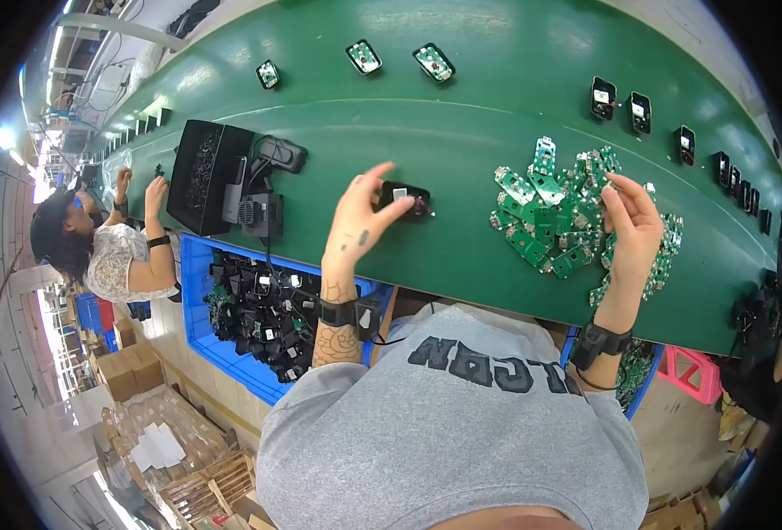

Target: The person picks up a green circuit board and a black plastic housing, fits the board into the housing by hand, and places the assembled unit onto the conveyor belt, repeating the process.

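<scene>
My left hand point(356, 214) is open, its thumb and forefinger apart over a small black plastic housing point(420, 205). The thumb reaches the housing's near left edge, and a pale part and thin red wires show inside. At the right, my right hand point(634, 221) is closed in a pinch at the edge of a heap of green circuit boards point(554, 212). Its fingertips meet above the boards, and I cannot make out what lies between them. Part of the heap is hidden behind that hand.
On the green table point(462, 124), black housings with boards point(434, 63) stand along the conveyor-like far strip. A black box point(207, 177) and a power adapter point(280, 154) are left. Below is a blue crate point(192, 265) of black parts. A co-worker point(126, 256) sits far left.
</scene>
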A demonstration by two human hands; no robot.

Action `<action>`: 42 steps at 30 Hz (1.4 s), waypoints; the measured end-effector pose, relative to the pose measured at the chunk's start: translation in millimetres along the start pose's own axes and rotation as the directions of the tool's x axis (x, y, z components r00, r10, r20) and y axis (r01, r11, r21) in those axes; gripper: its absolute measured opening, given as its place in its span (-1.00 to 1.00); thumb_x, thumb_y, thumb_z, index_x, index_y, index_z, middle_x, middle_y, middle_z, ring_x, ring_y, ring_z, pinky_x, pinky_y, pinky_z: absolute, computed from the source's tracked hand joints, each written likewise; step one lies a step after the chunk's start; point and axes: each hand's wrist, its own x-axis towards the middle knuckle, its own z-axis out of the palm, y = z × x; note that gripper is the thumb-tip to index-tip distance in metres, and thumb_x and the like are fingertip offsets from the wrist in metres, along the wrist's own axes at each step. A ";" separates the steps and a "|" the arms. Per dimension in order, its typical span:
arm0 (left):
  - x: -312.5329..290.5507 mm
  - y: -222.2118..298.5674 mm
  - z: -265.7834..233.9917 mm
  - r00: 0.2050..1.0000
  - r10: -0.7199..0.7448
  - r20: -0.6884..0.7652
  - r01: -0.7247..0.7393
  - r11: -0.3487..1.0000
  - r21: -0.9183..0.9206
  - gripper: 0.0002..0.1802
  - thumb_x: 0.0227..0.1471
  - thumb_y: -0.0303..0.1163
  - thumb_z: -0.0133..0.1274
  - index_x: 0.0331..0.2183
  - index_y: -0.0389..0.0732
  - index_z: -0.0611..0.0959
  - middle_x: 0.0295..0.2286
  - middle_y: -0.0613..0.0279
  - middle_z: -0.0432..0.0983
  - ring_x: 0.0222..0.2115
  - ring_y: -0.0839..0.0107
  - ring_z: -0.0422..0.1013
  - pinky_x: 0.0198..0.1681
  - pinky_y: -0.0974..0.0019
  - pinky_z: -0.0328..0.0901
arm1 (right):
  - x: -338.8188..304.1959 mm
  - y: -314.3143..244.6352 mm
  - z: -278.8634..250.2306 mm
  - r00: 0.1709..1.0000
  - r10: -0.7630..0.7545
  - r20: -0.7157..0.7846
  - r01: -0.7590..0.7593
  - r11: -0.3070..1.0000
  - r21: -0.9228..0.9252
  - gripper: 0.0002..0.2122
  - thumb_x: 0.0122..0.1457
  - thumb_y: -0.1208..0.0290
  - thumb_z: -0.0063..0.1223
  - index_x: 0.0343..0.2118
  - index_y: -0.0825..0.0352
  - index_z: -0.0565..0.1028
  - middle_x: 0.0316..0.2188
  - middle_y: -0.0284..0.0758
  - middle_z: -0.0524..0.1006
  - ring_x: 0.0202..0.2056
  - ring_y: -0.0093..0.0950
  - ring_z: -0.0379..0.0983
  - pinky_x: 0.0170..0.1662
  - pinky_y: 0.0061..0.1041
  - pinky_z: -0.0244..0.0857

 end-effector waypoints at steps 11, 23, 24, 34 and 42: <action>-6.3 38.1 32.6 0.968 -0.066 0.243 0.236 0.574 -0.784 -0.69 0.05 -0.48 0.07 -0.11 -0.20 0.54 -0.45 0.38 0.40 -0.44 0.55 0.38 -0.37 0.46 0.42 | -31.0 7.8 44.4 0.911 -0.114 0.396 0.023 0.974 0.226 -0.83 0.03 0.67 0.15 -0.28 0.42 0.59 -0.45 -0.35 0.54 -0.51 -0.67 0.43 -0.46 -0.72 0.31; -1.0 107.8 68.3 0.741 0.170 0.650 0.619 0.203 -0.759 -0.73 0.06 -0.32 -0.01 -0.23 -0.29 0.49 -0.51 0.25 0.44 -0.65 0.51 0.41 -0.68 0.50 0.33 | -34.5 -43.9 42.9 0.782 -0.421 0.459 0.388 0.906 0.171 -0.80 -0.08 0.78 0.18 -0.34 0.44 0.61 -0.42 -0.21 0.53 -0.58 -0.56 0.46 -0.57 -0.68 0.33; -0.6 109.1 72.6 0.740 0.168 0.651 0.616 0.217 -0.757 -0.74 0.07 -0.32 -0.01 -0.23 -0.30 0.49 -0.50 0.24 0.45 -0.62 0.49 0.44 -0.66 0.49 0.38 | -34.4 -45.0 42.6 0.792 -0.409 0.453 0.384 0.911 0.150 -0.79 -0.08 0.78 0.18 -0.33 0.44 0.61 -0.41 -0.22 0.53 -0.57 -0.57 0.46 -0.57 -0.69 0.33; -5.9 122.8 70.5 0.760 0.128 0.638 0.556 0.381 -0.739 -0.73 0.12 -0.28 -0.03 -0.23 -0.29 0.46 -0.42 0.21 0.49 -0.55 0.51 0.48 -0.60 0.47 0.45 | -27.5 -48.9 38.9 0.865 -0.313 0.392 0.307 0.948 0.080 -0.79 -0.06 0.73 0.19 -0.30 0.41 0.63 -0.43 -0.27 0.54 -0.53 -0.61 0.46 -0.56 -0.73 0.31; -10.2 125.2 70.5 0.766 0.120 0.632 0.538 0.420 -0.731 -0.72 0.13 -0.27 -0.03 -0.22 -0.27 0.46 -0.43 0.24 0.46 -0.52 0.53 0.46 -0.59 0.46 0.45 | -24.6 -48.8 36.0 0.798 -0.422 0.430 0.443 0.895 0.056 -0.79 -0.13 0.67 0.26 -0.35 0.39 0.65 -0.47 -0.29 0.60 -0.45 -0.53 0.45 -0.41 -0.60 0.25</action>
